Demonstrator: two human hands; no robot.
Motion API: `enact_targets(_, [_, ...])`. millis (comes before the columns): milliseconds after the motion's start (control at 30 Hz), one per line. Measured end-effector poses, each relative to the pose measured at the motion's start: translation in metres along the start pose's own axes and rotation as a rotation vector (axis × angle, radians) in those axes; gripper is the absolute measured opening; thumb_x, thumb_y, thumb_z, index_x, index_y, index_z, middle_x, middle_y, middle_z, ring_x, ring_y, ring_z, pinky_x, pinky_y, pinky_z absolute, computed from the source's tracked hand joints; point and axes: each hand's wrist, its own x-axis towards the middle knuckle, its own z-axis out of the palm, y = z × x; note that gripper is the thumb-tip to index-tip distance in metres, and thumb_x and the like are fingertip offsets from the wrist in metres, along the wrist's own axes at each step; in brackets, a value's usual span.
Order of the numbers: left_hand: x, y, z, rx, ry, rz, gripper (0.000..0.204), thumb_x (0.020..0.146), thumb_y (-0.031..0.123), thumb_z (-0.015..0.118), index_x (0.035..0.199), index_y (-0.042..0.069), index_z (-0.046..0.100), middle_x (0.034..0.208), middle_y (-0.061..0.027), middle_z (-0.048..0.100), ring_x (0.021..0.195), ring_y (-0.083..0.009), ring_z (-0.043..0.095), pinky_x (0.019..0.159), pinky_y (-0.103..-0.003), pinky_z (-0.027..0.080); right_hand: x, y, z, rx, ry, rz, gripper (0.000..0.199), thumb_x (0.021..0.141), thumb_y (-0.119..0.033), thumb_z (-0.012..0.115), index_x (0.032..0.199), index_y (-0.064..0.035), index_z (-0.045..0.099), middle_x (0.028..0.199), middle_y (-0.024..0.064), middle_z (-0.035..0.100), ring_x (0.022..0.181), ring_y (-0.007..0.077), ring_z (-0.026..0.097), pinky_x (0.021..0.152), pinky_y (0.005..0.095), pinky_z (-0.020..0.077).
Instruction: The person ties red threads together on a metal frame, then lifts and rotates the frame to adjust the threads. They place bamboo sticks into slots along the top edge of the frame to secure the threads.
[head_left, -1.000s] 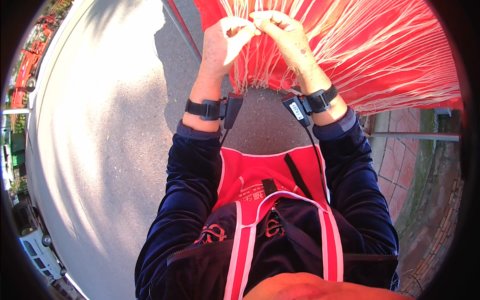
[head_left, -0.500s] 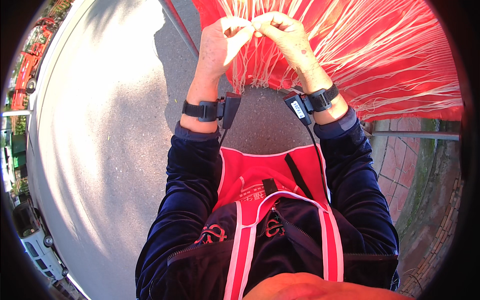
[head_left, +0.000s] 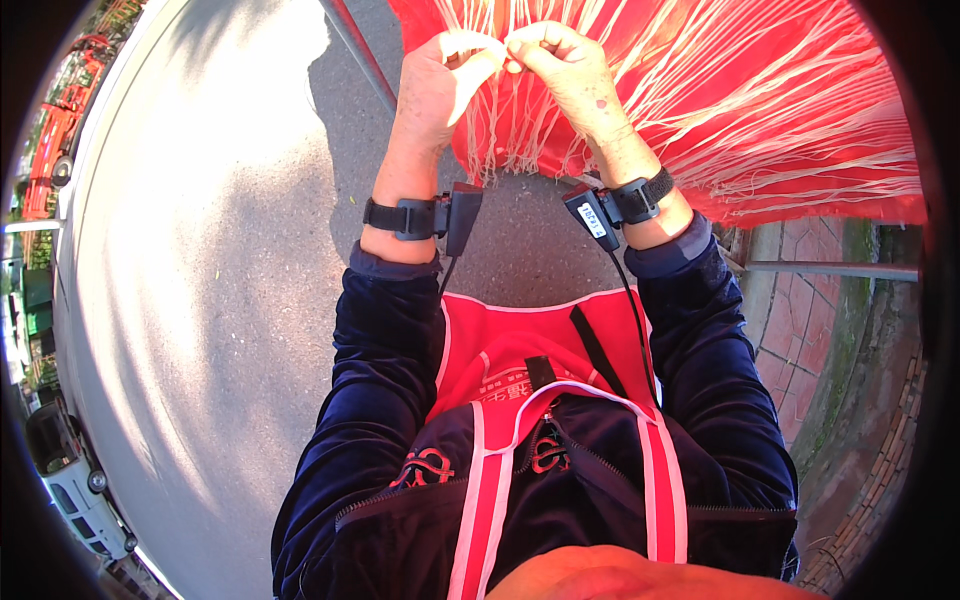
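A large red cloth (head_left: 800, 90) spreads across the top, with many pale fringe threads (head_left: 740, 140) hanging over it and loose ends dangling at its lower edge. In front of it my left hand (head_left: 440, 85) pinches thumb against forefinger. My right hand (head_left: 565, 75) does the same, its fingertips nearly meeting the left ones. Fine pale threads run up to and down from the pinched fingers. Exactly how the threads sit between the fingertips is too small to make out. Each wrist wears a black strap with a small dark box and a cable.
A metal pole (head_left: 360, 55) slants beside the cloth on the left, and a horizontal rail (head_left: 830, 269) runs below it on the right. Sunlit grey pavement (head_left: 230, 300) lies to the left, with a parked white vehicle (head_left: 85, 505) beyond. Reddish paving (head_left: 800, 310) borders the right.
Both hands stay pinched together at almost the same spot, with slight finger movement. My right forearm has shifted a little left. The cloth's lower right edge has lifted slightly.
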Motion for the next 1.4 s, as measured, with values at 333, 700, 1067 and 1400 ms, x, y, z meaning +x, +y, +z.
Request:
enact_targets(333, [0.000,0.001,0.007,0.110,0.090,0.073,0.011,0.090,0.003,0.068,0.100,0.001,0.071,0.091,-0.0028,0.072,0.080,-0.0086,0.063,0.073,-0.022,0.050,0.000,-0.003,0.001,-0.066,0.010,-0.027,0.012,0.094,-0.010,0.065,0.099,-0.0016,0.071,0.088,0.0024,0.071,0.082,0.0083,0.066,0.077,0.0234,0.0528])
enact_targets(700, [0.001,-0.005,0.009,0.022,0.147,0.090,0.013,0.087,-0.003,0.065,0.098,0.000,0.071,0.090,-0.0044,0.071,0.082,-0.0100,0.063,0.074,-0.023,0.050,0.003,0.001,0.006,-0.012,0.054,0.006,0.010,0.093,-0.010,0.066,0.097,-0.0012,0.070,0.087,0.0035,0.072,0.078,0.0088,0.067,0.074,0.0231,0.0533])
enact_targets(1067, [0.003,-0.004,-0.008,-0.456,0.113,-0.033,0.015,0.095,0.003,0.052,0.102,-0.002,0.064,0.100,-0.0123,0.072,0.091,-0.0175,0.071,0.086,-0.031,0.057,0.000,0.004,-0.010,0.425,0.016,0.099,0.015,0.095,-0.009,0.056,0.101,0.0006,0.067,0.095,0.0105,0.072,0.094,0.0215,0.071,0.089,0.0348,0.0548])
enact_targets(1400, [0.003,-0.004,-0.022,-0.710,-0.039,-0.064,0.007,0.096,0.009,0.052,0.095,0.005,0.057,0.088,-0.0040,0.064,0.084,-0.0160,0.065,0.085,-0.037,0.056,0.001,0.013,-0.025,0.718,-0.097,0.100,0.013,0.097,-0.014,0.056,0.097,-0.0032,0.063,0.084,0.0044,0.063,0.085,0.0195,0.067,0.089,0.0371,0.0541])
